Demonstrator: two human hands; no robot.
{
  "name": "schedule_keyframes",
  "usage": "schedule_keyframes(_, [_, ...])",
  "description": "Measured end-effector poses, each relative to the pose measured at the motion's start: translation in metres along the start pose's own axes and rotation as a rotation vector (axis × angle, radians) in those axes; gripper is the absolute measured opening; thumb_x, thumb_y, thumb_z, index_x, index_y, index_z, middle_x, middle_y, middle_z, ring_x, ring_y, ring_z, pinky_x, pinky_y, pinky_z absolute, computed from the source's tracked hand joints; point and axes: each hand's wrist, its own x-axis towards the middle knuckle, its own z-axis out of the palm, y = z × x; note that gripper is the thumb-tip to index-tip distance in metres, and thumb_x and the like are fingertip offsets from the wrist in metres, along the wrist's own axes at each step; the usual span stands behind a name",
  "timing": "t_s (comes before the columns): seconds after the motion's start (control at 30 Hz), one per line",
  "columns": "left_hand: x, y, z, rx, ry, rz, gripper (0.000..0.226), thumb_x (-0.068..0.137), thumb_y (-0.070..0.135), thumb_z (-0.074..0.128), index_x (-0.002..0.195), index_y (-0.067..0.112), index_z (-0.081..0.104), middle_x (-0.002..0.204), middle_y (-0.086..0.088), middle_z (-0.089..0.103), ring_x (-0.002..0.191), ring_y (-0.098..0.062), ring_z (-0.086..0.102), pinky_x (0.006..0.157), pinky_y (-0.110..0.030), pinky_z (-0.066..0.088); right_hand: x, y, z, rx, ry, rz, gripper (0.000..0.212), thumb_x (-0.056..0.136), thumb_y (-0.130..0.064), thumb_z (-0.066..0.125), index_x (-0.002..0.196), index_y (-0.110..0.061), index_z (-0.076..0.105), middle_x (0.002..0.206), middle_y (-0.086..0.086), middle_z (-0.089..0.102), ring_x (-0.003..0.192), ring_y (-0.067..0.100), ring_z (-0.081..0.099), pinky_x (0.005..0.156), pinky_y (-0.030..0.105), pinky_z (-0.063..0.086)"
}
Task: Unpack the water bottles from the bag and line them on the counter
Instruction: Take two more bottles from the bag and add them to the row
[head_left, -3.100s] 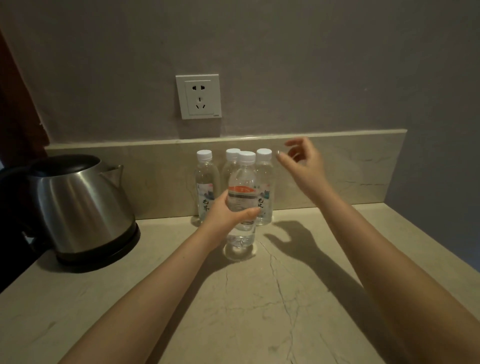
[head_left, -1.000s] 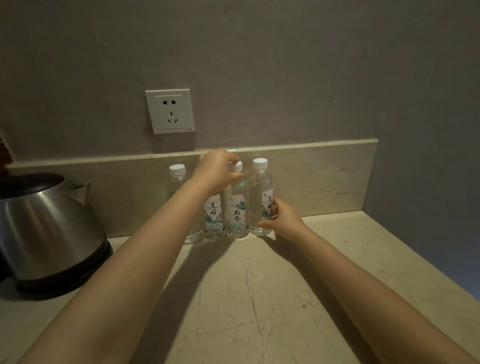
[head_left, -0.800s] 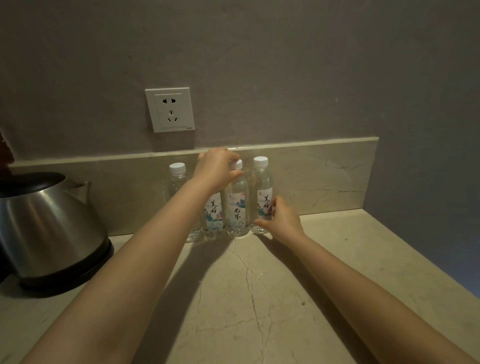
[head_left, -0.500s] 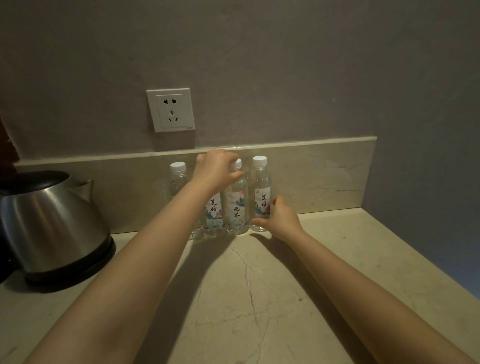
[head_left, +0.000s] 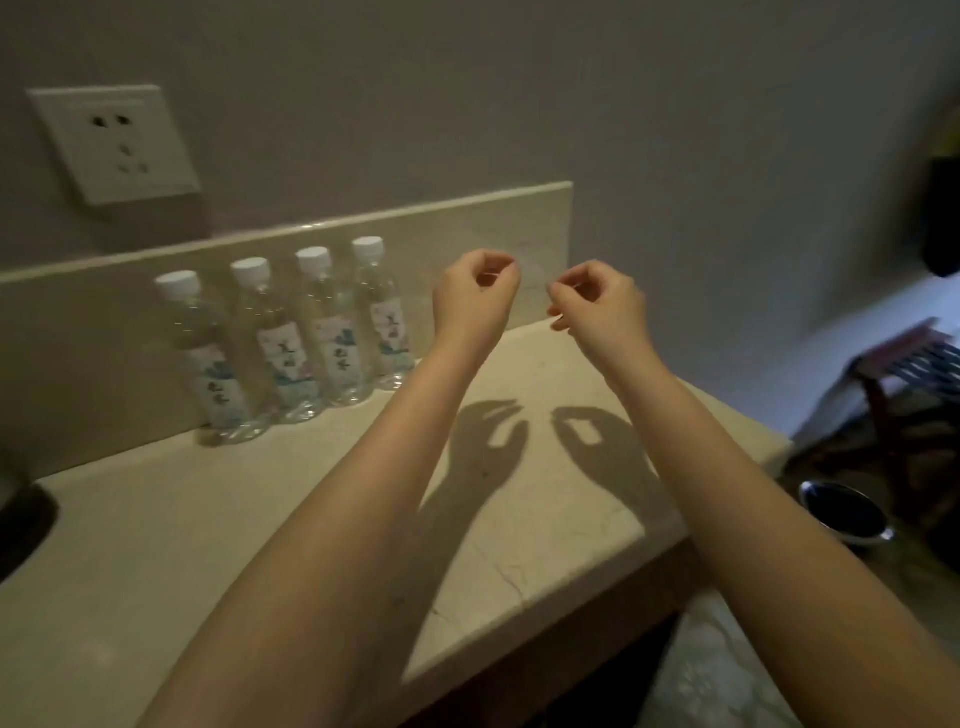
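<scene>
Several clear water bottles (head_left: 332, 338) with white caps and pale printed labels stand upright in a row on the beige stone counter (head_left: 260, 519), close against the backsplash. My left hand (head_left: 475, 291) hovers in the air just right of the row, fingers curled in, holding nothing. My right hand (head_left: 597, 301) floats beside it, fingertips pinched to the thumb, also holding nothing. Neither hand touches a bottle. No bag is in view.
A white wall socket (head_left: 114, 143) sits above the bottles. The dark kettle base (head_left: 21, 525) shows at the left edge. The counter ends at the right; below it on the floor are a round metal bin (head_left: 841, 512) and a wooden rack (head_left: 914, 374).
Both hands have let go of the bottles and lifted away to the right. My view has turned right, so the kettle is almost out of frame and the counter's end shows.
</scene>
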Motion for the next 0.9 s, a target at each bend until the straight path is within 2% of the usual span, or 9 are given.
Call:
schedule_keyframes(0.07, [-0.019, 0.019, 0.048, -0.159, -0.053, -0.046, 0.009, 0.086, 0.010, 0.059, 0.090, 0.010, 0.067, 0.087, -0.005, 0.068, 0.081, -0.012, 0.058, 0.080, -0.028, 0.047, -0.014, 0.013, -0.049, -0.022, 0.142, 0.051, 0.014, 0.063, -0.043, 0.054, 0.064, -0.030, 0.058, 0.064, -0.005, 0.065, 0.065, 0.019, 0.068, 0.071, 0.047, 0.057])
schedule_keyframes(0.17, [-0.065, 0.050, 0.114, -0.271, -0.216, 0.020, 0.012, 0.086, 0.008, 0.059, 0.094, 0.006, 0.068, 0.090, -0.006, 0.068, 0.084, -0.013, 0.060, 0.081, -0.025, 0.046, -0.046, 0.036, -0.128, -0.141, 0.309, 0.112, 0.011, 0.065, -0.045, 0.052, 0.067, -0.035, 0.057, 0.075, -0.002, 0.068, 0.078, 0.025, 0.067, 0.075, 0.050, 0.055])
schedule_keyframes(0.3, [-0.137, 0.073, 0.186, -0.280, -0.444, 0.096, 0.014, 0.087, 0.009, 0.059, 0.097, 0.006, 0.069, 0.089, 0.000, 0.065, 0.084, -0.009, 0.059, 0.073, -0.013, 0.044, -0.101, 0.067, -0.226, -0.207, 0.474, 0.242, 0.013, 0.064, -0.045, 0.054, 0.070, -0.033, 0.058, 0.076, 0.000, 0.069, 0.074, 0.021, 0.068, 0.075, 0.048, 0.057])
schedule_keyframes(0.37, [-0.170, 0.076, 0.222, -0.259, -0.561, 0.088, 0.016, 0.088, 0.011, 0.059, 0.099, 0.006, 0.069, 0.090, 0.000, 0.064, 0.084, -0.009, 0.059, 0.072, -0.014, 0.044, -0.130, 0.086, -0.270, -0.239, 0.520, 0.330, 0.013, 0.064, -0.043, 0.056, 0.070, -0.032, 0.059, 0.073, -0.001, 0.069, 0.072, 0.019, 0.068, 0.077, 0.046, 0.056])
schedule_keyframes(0.47, [-0.222, 0.074, 0.280, -0.201, -0.735, 0.031, 0.017, 0.089, 0.012, 0.058, 0.102, 0.008, 0.068, 0.091, 0.000, 0.064, 0.085, -0.011, 0.059, 0.073, -0.019, 0.044, -0.172, 0.123, -0.336, -0.297, 0.489, 0.461, 0.004, 0.075, -0.035, 0.062, 0.074, -0.033, 0.059, 0.077, -0.001, 0.068, 0.076, 0.017, 0.067, 0.079, 0.045, 0.056])
schedule_keyframes(0.6, [-0.291, 0.069, 0.369, -0.073, -0.902, -0.025, 0.019, 0.087, 0.016, 0.059, 0.103, 0.011, 0.069, 0.099, -0.005, 0.068, 0.091, -0.016, 0.062, 0.075, -0.021, 0.044, -0.219, 0.181, -0.429, -0.350, 0.371, 0.600, 0.008, 0.083, -0.028, 0.064, 0.087, -0.022, 0.062, 0.087, 0.008, 0.069, 0.082, 0.022, 0.066, 0.081, 0.043, 0.056])
schedule_keyframes(0.7, [-0.341, 0.072, 0.437, -0.008, -1.010, -0.054, 0.018, 0.087, 0.017, 0.060, 0.101, 0.012, 0.069, 0.094, -0.001, 0.066, 0.090, -0.014, 0.061, 0.072, -0.020, 0.044, -0.242, 0.223, -0.501, -0.383, 0.263, 0.698, 0.013, 0.084, -0.026, 0.063, 0.094, -0.018, 0.063, 0.089, 0.009, 0.070, 0.084, 0.024, 0.067, 0.083, 0.042, 0.054])
schedule_keyframes(0.9, [-0.411, 0.079, 0.551, 0.114, -1.166, -0.170, 0.022, 0.088, 0.017, 0.060, 0.107, 0.010, 0.067, 0.102, -0.003, 0.066, 0.092, -0.013, 0.060, 0.077, -0.024, 0.047, -0.251, 0.293, -0.613, -0.393, 0.120, 0.873, 0.011, 0.088, -0.021, 0.057, 0.095, -0.015, 0.064, 0.094, 0.010, 0.072, 0.078, 0.017, 0.064, 0.078, 0.029, 0.052])
